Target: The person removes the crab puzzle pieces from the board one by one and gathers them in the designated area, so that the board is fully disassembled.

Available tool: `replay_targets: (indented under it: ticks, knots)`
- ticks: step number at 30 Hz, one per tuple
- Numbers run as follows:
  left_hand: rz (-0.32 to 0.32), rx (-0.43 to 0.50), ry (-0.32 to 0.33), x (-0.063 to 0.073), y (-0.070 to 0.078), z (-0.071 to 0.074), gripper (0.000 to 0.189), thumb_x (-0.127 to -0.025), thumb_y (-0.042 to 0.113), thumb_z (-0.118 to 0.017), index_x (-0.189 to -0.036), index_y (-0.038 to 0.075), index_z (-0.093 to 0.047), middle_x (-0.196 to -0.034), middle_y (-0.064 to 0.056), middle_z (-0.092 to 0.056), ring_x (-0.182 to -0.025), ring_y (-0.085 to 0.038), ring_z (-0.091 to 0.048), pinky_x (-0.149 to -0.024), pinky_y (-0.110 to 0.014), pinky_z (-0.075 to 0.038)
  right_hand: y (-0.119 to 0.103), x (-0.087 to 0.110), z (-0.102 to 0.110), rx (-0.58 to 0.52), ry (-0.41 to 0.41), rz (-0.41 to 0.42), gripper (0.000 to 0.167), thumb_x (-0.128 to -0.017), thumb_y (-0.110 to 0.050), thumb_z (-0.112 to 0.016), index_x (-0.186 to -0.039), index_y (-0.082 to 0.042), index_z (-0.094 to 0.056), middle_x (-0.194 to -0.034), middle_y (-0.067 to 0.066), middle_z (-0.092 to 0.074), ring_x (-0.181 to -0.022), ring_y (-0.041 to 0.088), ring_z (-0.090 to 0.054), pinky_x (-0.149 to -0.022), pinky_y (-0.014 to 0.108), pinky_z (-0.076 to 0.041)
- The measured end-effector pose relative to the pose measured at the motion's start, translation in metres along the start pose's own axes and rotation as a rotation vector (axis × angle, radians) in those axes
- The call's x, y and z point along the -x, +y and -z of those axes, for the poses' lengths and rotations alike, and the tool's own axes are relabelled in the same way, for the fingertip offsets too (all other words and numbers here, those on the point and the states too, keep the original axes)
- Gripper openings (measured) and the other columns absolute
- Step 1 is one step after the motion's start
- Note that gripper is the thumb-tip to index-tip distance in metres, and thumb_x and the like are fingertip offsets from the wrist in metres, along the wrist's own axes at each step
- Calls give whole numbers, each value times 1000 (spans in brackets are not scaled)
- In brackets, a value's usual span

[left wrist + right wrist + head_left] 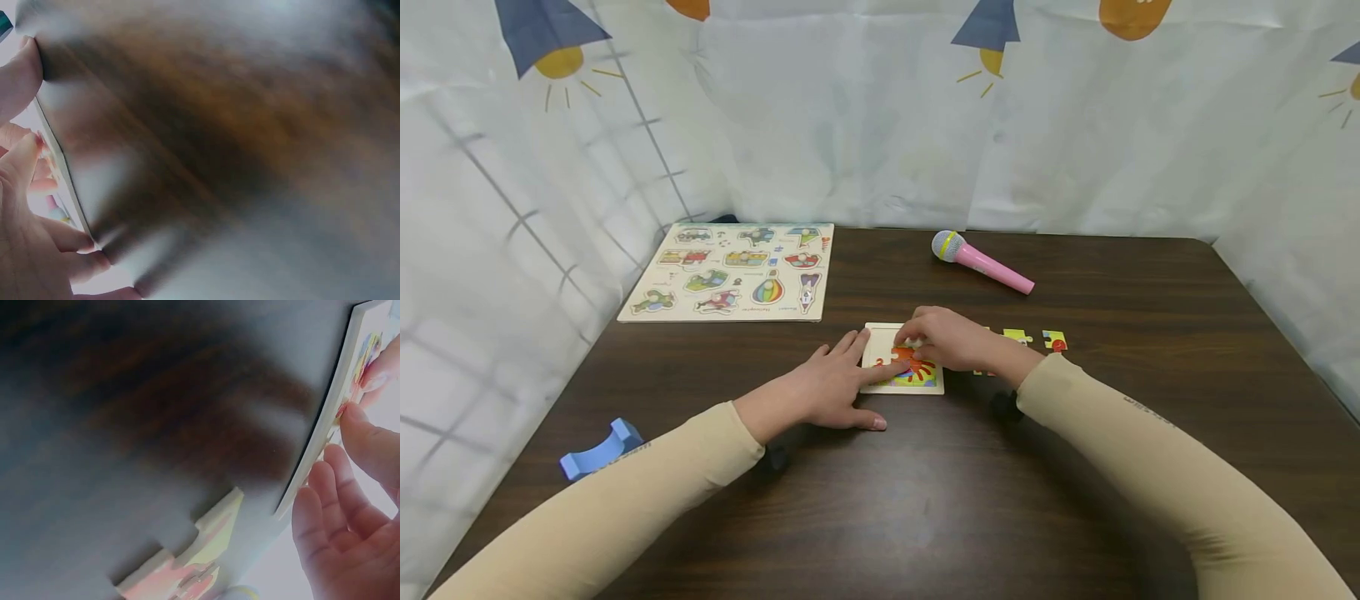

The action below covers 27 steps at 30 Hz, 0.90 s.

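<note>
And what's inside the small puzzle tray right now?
The small puzzle tray holds orange and yellow puzzle pieces in its lower part. The left hand overlaps its left side and the right hand its upper right; whatever they cover is hidden.

A picture board (748, 273) lies at the far left corner of the dark tabletop (880, 517), a pink microphone (983, 262) near the far edge, a curved blue block (598, 456) near the left edge; beyond hangs a white curtain (865, 125).

Counter (925, 500): dark wood grain
Far left: vehicle picture board (733, 271)
Far edge: pink microphone (992, 267)
Centre: puzzle tray (886, 336)
Right: loose pieces (1017, 335)
Left: blue block (623, 436)
</note>
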<state>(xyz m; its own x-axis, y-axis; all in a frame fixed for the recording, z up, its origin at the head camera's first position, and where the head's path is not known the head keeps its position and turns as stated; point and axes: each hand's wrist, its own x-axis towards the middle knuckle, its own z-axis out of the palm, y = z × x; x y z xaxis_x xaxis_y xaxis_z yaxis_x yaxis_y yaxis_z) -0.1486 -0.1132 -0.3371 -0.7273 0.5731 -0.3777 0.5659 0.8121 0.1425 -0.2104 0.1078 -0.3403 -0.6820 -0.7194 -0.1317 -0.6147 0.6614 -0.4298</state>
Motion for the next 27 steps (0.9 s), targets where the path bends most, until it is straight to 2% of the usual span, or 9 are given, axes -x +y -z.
replay_targets:
  ticks: [7,13,21,27]
  knots:
    - [11,27,-55,-4,7,5,83,-90,58,-70,-159,48,-25,-167,-33,-5,-155,-52,-13,-115,-70,-30,0,0,0,-5,-2,-5,28,-95,-2,-68,-122,-9,-74,-114,11,-67,-111,27,-63,-98,41,-53]
    - [48,-8,-100,-8,15,10,84,-91,57,-70,-160,50,-22,-167,-34,-5,-155,-53,-10,-115,-68,-32,-1,1,0,-9,9,7,29,-95,-1,-67,-121,-9,-74,-112,10,-67,-111,27,-64,-98,42,-53]
    - [75,-6,-120,-12,19,13,84,-90,57,-70,-159,51,-23,-165,-36,-4,-154,-54,-12,-117,-65,-31,2,-1,0,-23,17,-26,29,-95,0,-66,-123,-6,-72,-114,13,-67,-108,27,-64,-97,41,-54]
    - [81,-2,-136,-13,18,13,84,-90,57,-71,-159,51,-23,-166,-35,-4,-154,-54,-12,-118,-64,-30,1,-4,-1,-14,32,-30,23,-98,0,-60,-118,-4,-73,-112,13,-68,-102,26,-62,-97,41,-54]
